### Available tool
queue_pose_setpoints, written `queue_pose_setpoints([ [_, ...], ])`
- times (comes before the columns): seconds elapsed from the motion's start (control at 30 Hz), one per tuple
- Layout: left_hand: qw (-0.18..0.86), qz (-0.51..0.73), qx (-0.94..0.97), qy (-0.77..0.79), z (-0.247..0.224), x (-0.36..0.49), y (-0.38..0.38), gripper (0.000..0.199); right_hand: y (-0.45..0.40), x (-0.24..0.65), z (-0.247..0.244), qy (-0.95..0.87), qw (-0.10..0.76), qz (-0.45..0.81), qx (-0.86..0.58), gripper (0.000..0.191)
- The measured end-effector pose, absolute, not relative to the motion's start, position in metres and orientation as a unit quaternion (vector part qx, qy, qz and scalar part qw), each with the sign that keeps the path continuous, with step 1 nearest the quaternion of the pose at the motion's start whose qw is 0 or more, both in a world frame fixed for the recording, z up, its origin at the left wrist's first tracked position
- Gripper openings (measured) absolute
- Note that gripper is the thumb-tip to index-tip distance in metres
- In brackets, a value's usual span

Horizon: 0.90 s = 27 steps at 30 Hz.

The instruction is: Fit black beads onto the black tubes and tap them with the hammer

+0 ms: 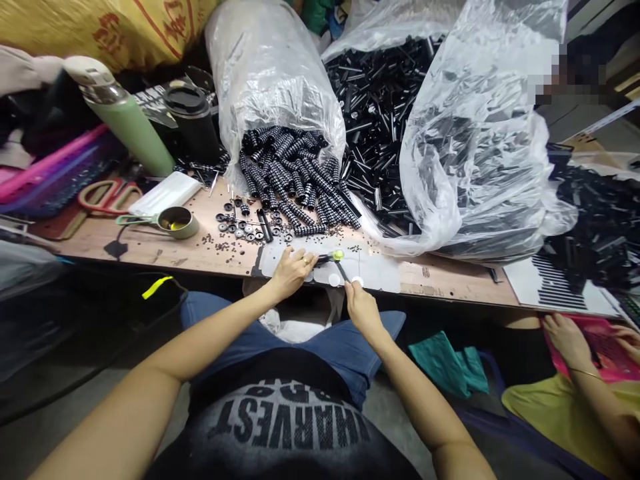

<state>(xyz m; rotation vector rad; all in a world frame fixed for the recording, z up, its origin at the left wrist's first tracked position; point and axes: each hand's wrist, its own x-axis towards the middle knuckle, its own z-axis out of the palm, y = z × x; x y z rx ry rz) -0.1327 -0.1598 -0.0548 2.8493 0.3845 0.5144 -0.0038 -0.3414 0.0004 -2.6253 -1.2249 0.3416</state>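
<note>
Our black, grey-lettered shirt (280,457) lies behind our left hand (293,272), pinching a short black rod (324,258), and right hand (364,305), pinching a slim dark stick (342,271); beyond both, ribbed black-and-white cylinders (295,175) look done, plain black tubes (373,137) remaining.

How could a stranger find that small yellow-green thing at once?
Start at the big plastic bag spilling ridged black pieces. In front, at a pale sheet, are the left hand and right hand. Between them, the yellow-green thing stands out brightly from the thin dark pieces they hold.
</note>
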Motion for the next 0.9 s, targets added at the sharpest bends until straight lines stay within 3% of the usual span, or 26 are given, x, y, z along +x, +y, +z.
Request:
queue_pose_setpoints([
  [0.1,0.092,0.165,0.971,0.148,-0.057,-0.124,-0.178,0.045,-0.336,-0.015,0.017,-0.424,0.174,0.114,-0.882,0.034],
  [0.2,0.088,0.153,0.971,0.161,-0.063,-0.116,-0.196,0.066,-0.325,-0.03,0.031,-0.453,0.267,0.093,-0.845,0.039],
  [0.4,0.094,0.142,0.974,0.149,-0.072,-0.108,-0.193,0.056,-0.302,-0.05,0.015,-0.535,0.064,0.151,-0.829,0.032],
  [0.57,0.132,0.093,0.967,0.198,-0.044,-0.11,-0.187,0.039,-0.306,-0.026,0.018,-0.48,0.111,0.103,-0.864,0.036],
  [0.67,0.144,0.085,0.969,0.184,-0.022,-0.114,-0.19,0.03,-0.314,0.001,0.013,-0.419,0.074,0.063,-0.903,0.035],
  [0.77,0.128,0.136,0.96,0.209,-0.01,-0.101,-0.173,0.034,-0.317,0.024,-0.005,-0.386,0.028,0.032,-0.921,0.034],
  [0.9,0.089,0.128,0.954,0.256,-0.014,-0.06,-0.126,0.026,-0.3,0.058,-0.018,-0.411,0.047,-0.025,-0.91,0.029],
])
